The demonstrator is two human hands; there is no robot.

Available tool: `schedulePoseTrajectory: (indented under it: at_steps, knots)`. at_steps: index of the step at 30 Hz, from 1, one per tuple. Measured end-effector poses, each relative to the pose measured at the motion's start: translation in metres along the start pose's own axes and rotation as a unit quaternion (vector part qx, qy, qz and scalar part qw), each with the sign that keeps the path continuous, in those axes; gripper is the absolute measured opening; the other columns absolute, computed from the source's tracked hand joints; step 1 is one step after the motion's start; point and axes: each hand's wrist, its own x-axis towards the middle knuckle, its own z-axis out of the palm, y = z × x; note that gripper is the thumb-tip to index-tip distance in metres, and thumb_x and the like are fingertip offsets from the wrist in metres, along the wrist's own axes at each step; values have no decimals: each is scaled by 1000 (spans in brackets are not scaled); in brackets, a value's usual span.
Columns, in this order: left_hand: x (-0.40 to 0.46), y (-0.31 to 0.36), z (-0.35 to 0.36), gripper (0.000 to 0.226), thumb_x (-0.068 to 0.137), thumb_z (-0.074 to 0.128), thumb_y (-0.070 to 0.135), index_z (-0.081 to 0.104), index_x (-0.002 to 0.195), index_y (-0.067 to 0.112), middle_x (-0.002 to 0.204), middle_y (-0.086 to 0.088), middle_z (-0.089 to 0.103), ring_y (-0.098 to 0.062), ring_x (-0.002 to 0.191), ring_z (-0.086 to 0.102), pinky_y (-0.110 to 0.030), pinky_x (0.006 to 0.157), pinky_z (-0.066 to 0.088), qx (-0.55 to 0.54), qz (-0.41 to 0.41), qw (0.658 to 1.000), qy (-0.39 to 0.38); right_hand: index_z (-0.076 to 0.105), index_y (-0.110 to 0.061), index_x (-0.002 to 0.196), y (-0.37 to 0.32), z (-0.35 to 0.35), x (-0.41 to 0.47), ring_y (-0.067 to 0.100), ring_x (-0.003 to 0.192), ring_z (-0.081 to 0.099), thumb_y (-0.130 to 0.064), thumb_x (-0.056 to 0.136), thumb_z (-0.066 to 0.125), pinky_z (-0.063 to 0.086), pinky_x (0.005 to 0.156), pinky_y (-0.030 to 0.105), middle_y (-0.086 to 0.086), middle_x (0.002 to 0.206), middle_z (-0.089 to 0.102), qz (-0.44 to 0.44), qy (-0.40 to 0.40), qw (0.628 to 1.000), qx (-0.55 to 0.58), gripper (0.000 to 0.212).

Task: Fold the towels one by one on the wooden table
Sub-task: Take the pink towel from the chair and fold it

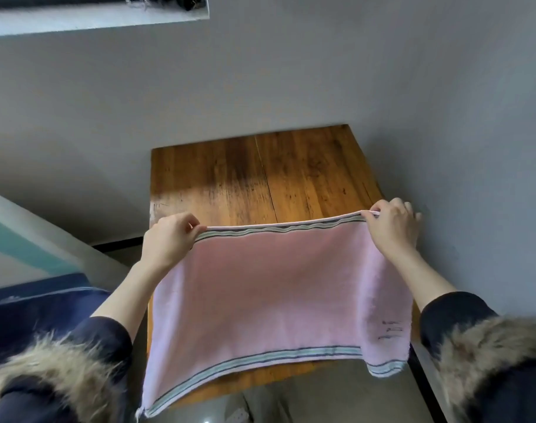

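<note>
Where our dark sleeves (456, 315) with fur cuffs (489, 346) end, the pink towel (266, 288) hangs doubled over the wooden table (260, 172), its striped lower hems nearest us. Farther up, our left hand (169, 239) pinches the top left corner and our right hand (392, 227) pinches the top right, stretching the fold taut. Beyond stands the grey wall (291, 71).

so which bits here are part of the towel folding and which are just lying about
Job: pink towel, pinched at its top corners by left hand and right hand; wooden table.
Lying about: grey wall, blue fabric at lower left, ledge at top left.
</note>
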Motion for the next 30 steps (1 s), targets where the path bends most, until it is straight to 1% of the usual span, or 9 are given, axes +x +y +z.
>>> schedulePoseTrajectory:
  at_steps: [6, 12, 17, 20, 22, 24, 26, 28, 30]
  knots:
    - [20, -22, 44, 21, 90, 57, 14, 63, 110, 9, 106, -13, 61, -28, 97, 59, -36, 84, 44, -48, 7, 995, -83, 60, -9, 116, -5, 53, 5, 30, 112, 46, -22, 92, 52, 34, 92, 39, 13, 121, 56, 1, -89, 994, 58, 28]
    - [-22, -90, 77, 32, 89, 54, 6, 57, 121, 6, 123, -17, 54, -35, 112, 49, -44, 92, 41, -31, -55, 988, -140, 55, -10, 126, -48, 110, -46, 30, 121, 45, -21, 91, 53, 32, 101, 36, 11, 131, 53, -25, -216, 972, 85, 37]
    - [-32, -139, 88, 42, 90, 50, 6, 46, 132, 2, 132, -19, 50, -34, 120, 45, -46, 101, 39, -118, -166, 969, -137, 44, -16, 136, -122, 140, -110, 23, 133, 34, -31, 91, 52, 27, 107, 34, 9, 145, 39, -68, -278, 950, 129, 49]
    - [-34, -159, 91, 51, 93, 51, 21, 35, 140, 8, 141, -15, 44, -33, 126, 43, -49, 104, 38, -211, -296, 920, -145, 31, -24, 144, -168, 150, -149, 19, 142, 17, -42, 90, 49, 20, 110, 38, 5, 154, 22, -97, -307, 941, 106, 60]
    - [-33, -169, 94, 59, 92, 54, 27, 30, 143, 11, 143, -12, 42, -31, 127, 43, -46, 104, 39, -240, -343, 896, -147, 23, -27, 146, -191, 155, -168, 20, 144, 5, -50, 89, 46, 15, 111, 45, 4, 157, 10, -99, -334, 935, 71, 66]
    - [-30, -178, 98, 50, 90, 57, 28, 44, 135, 10, 130, -9, 54, -27, 114, 53, -43, 96, 47, -242, -331, 898, -162, 16, -28, 148, -204, 160, -181, 23, 145, -7, -54, 89, 44, 9, 111, 54, 3, 158, -2, -87, -366, 926, 33, 70]
    - [-27, -182, 100, 29, 88, 60, 27, 60, 113, 11, 111, -7, 64, -19, 93, 59, -36, 81, 53, -237, -318, 905, -154, 10, -28, 148, -211, 162, -189, 26, 143, -14, -55, 88, 43, 5, 111, 58, 4, 157, -11, -82, -382, 921, -1, 73]
    - [-27, -183, 97, 9, 88, 60, 26, 62, 89, 17, 94, -7, 66, -16, 77, 59, -29, 69, 52, -232, -320, 909, -131, 7, -28, 148, -214, 163, -191, 27, 143, -17, -55, 89, 42, 4, 110, 59, 4, 156, -15, -81, -385, 919, -17, 74]
    - [-27, -184, 91, 14, 87, 58, 26, 62, 81, 15, 80, -5, 65, -22, 74, 61, -34, 68, 54, -227, -315, 915, -112, 7, -29, 148, -216, 163, -190, 28, 142, -17, -56, 89, 41, 4, 110, 60, 4, 156, -16, -78, -390, 917, -18, 74]
